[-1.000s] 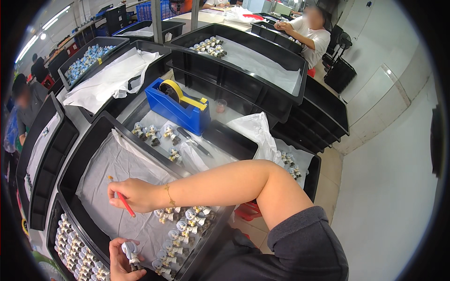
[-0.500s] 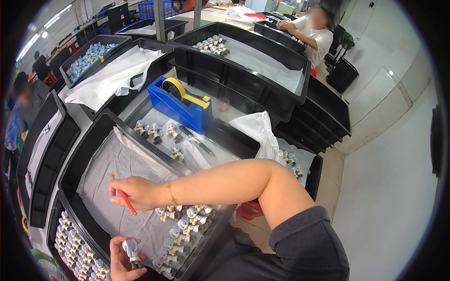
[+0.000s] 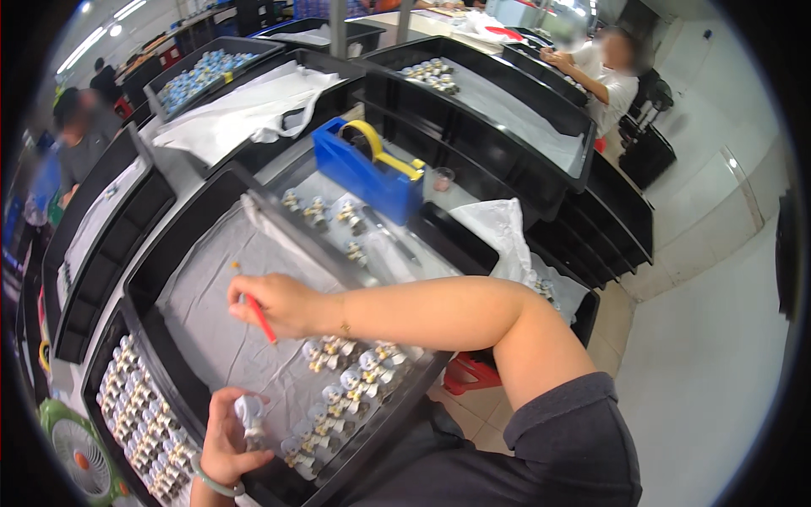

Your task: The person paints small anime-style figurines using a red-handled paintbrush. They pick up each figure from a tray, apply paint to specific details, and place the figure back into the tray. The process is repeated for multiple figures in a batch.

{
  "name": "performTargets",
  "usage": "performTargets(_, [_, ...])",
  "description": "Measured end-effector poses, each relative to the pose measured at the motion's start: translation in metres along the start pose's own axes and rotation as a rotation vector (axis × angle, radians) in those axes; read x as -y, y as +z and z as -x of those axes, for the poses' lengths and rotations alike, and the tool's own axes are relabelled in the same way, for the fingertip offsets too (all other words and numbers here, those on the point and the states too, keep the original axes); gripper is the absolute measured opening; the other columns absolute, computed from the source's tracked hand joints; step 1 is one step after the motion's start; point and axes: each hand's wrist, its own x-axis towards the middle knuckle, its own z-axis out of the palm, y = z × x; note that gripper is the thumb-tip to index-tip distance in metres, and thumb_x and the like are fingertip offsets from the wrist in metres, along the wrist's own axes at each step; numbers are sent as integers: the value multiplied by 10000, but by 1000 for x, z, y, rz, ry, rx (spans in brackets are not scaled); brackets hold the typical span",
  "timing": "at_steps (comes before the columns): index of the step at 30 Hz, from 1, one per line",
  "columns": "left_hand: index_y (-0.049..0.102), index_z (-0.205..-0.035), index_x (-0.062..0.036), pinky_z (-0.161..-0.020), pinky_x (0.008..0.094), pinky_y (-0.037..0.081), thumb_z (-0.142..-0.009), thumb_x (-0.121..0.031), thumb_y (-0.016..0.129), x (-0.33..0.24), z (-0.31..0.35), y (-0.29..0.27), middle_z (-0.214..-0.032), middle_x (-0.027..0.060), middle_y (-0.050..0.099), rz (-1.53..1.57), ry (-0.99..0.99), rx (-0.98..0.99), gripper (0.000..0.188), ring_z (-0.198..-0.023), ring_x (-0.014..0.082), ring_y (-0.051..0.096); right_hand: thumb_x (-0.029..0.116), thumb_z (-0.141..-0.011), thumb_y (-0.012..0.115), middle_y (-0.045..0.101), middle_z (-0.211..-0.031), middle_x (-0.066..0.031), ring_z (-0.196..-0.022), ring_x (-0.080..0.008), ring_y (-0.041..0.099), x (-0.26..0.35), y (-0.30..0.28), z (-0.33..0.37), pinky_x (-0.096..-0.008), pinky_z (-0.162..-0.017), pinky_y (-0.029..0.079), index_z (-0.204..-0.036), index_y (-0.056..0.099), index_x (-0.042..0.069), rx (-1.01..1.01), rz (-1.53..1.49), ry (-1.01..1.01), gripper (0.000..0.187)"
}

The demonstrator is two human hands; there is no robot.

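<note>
My right hand (image 3: 283, 306) is closed around a thin red-handled brush (image 3: 263, 320) with a yellowish tip, held above the white paper lining of a black tray (image 3: 187, 226). Low in the view, my left hand (image 3: 225, 444) grips a small figurine (image 3: 251, 414) with pale blue-grey hair. The fingers and thumb hide part of its body. Beside that hand, rows of similar figurines (image 3: 346, 395) lie along the tray's near right side. A few more figurines (image 3: 317, 211) lie just beyond the tray's far wall.
Left of the tray, another black tray holds many figurines (image 3: 139, 414), with a green fan (image 3: 78, 452) nearby. A blue tape dispenser (image 3: 367, 177) stands beyond, next to stacked black trays (image 3: 498, 160). People work at the far right (image 3: 612, 72) and far left (image 3: 84, 127).
The whole view has shifted, so the trays and both hands appear further right. Both hands still hold the brush and the figurine. The figurine is now blurred and more of the left wrist shows.
</note>
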Motion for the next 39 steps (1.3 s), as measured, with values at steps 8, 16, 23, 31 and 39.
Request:
performTargets(8, [307,-1163,-93,-784,288,396,-564,70,673,2,6,-5,-1048,43,420,0,71,-33,721,-952,134,431,285,-897,406,532,-663,-4,-607,-70,472,-6,-4,-9,-225,-579,392,-969,491,87,27,-166,204,228])
performTargets(16, [336,-1134,-68,-694,246,389,-594,18,662,-28,47,-19,-939,41,474,-238,331,-307,637,-837,96,464,261,-904,367,565,-873,-17,-818,-68,473,66,-19,-1,-205,-641,373,-1084,490,75,21,-81,153,286])
performTargets(23, [425,-1114,-33,-732,286,369,-557,-174,675,-19,89,-32,-925,69,445,-730,472,-535,627,-827,170,459,249,-904,364,566,-820,-62,-747,-81,504,125,23,-2,-203,-613,358,-1065,476,-22,187,-334,-76,334])
performTargets(31, [511,-898,-48,-605,308,301,-530,-479,685,-18,90,-33,-673,60,440,-1291,607,-628,593,-622,221,444,267,-902,365,595,-753,-87,-692,-97,524,98,38,15,-217,-598,362,-999,504,-31,267,-256,-72,343])
performTargets(39, [535,-956,-42,-630,292,337,-549,-427,714,-34,104,-49,-742,51,500,-1332,495,-681,588,-654,197,456,296,-887,385,583,-725,-76,-689,-115,555,90,42,12,-216,-581,357,-947,531,-20,284,-203,-53,353])
